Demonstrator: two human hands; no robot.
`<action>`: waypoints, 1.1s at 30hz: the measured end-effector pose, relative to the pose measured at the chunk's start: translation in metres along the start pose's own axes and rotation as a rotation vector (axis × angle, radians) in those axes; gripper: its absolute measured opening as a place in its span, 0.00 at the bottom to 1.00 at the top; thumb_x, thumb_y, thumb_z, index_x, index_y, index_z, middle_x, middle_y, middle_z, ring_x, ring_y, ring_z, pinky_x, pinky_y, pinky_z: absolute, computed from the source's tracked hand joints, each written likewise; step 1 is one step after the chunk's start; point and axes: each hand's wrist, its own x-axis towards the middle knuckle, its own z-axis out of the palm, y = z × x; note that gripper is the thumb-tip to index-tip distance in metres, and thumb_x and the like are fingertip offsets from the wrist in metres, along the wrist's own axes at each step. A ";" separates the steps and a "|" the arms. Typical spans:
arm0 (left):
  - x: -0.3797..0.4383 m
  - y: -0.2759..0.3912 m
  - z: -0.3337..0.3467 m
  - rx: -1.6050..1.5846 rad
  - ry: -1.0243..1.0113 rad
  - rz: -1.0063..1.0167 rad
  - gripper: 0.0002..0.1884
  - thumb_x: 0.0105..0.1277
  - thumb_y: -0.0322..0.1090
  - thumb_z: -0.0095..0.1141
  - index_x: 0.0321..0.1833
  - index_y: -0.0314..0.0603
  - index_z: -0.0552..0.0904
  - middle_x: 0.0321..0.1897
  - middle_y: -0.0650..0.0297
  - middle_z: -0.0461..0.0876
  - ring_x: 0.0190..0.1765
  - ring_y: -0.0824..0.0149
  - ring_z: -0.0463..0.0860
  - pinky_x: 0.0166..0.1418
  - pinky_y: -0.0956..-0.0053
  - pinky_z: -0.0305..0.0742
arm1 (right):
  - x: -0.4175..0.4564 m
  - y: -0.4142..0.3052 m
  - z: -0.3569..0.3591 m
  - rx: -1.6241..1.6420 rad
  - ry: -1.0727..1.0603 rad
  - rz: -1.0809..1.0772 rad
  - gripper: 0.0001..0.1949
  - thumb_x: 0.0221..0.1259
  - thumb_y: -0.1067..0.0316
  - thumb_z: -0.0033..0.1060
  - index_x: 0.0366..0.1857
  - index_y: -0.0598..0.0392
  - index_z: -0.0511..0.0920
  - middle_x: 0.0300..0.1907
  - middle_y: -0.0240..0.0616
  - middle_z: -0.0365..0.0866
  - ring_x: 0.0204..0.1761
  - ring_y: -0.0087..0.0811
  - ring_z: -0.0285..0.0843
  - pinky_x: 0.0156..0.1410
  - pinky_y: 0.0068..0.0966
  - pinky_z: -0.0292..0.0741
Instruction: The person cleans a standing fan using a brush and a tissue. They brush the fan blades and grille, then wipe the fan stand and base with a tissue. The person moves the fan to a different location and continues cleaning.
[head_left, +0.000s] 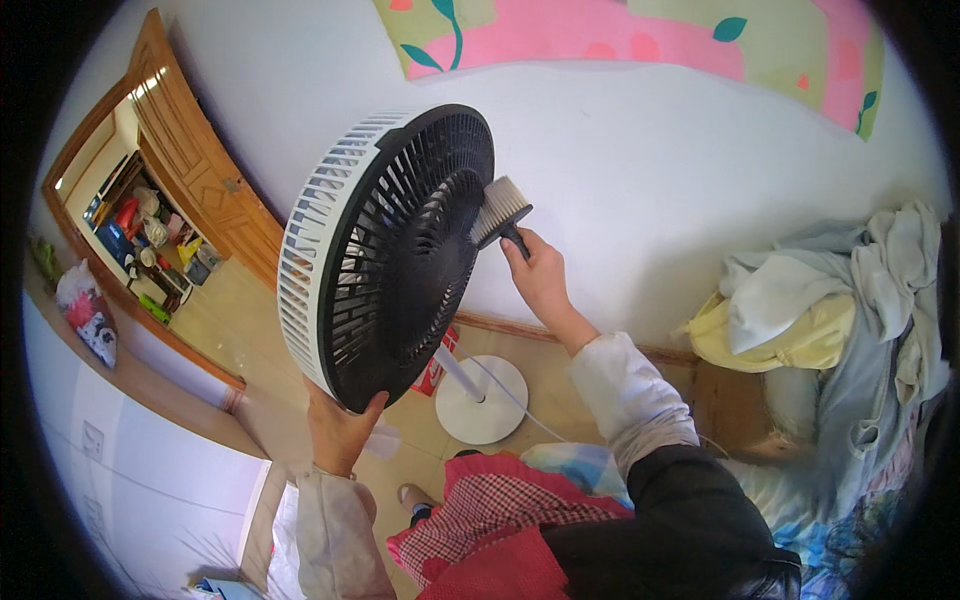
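Observation:
A round electric fan head (420, 262) with a black slatted back grille and a white slatted rim fills the middle of the view, tilted on edge. My left hand (341, 427) grips its lower rim, thumb on the black side. In my right hand (541, 276) is the dark handle of a wide brush (501, 208) with pale bristles. The bristles are against or very close to the right side of the grille. Below the fan head a white stand with a round base (482, 401) is on the tiled floor; whether the two are joined is hidden.
Clothes (810, 292) are heaped at the right, above a cardboard box (724, 409). A white cord (517, 397) runs near the base, beside a red box (429, 375). At the left an open wooden door (195, 150) shows a cluttered room. A white wall (615, 165) stands ahead.

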 end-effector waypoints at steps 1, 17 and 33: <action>0.001 0.001 0.001 -0.006 -0.006 -0.007 0.44 0.44 0.36 0.72 0.63 0.36 0.61 0.49 0.46 0.79 0.52 0.47 0.80 0.54 0.62 0.74 | 0.000 0.000 0.001 -0.013 0.046 -0.055 0.12 0.61 0.61 0.59 0.38 0.59 0.79 0.30 0.52 0.80 0.29 0.47 0.79 0.34 0.37 0.74; 0.001 0.011 0.000 -0.021 0.001 -0.013 0.42 0.44 0.37 0.73 0.61 0.35 0.62 0.49 0.46 0.78 0.51 0.48 0.80 0.52 0.63 0.74 | -0.030 -0.001 -0.024 0.388 -0.417 0.235 0.13 0.64 0.61 0.58 0.42 0.62 0.80 0.20 0.25 0.71 0.24 0.16 0.62 0.28 0.19 0.63; 0.001 0.012 -0.001 -0.014 0.012 0.000 0.42 0.44 0.38 0.73 0.60 0.35 0.61 0.47 0.46 0.79 0.50 0.46 0.80 0.51 0.62 0.75 | -0.033 -0.026 -0.030 -0.050 0.019 -0.294 0.15 0.57 0.65 0.65 0.46 0.60 0.78 0.37 0.49 0.82 0.35 0.43 0.82 0.38 0.32 0.77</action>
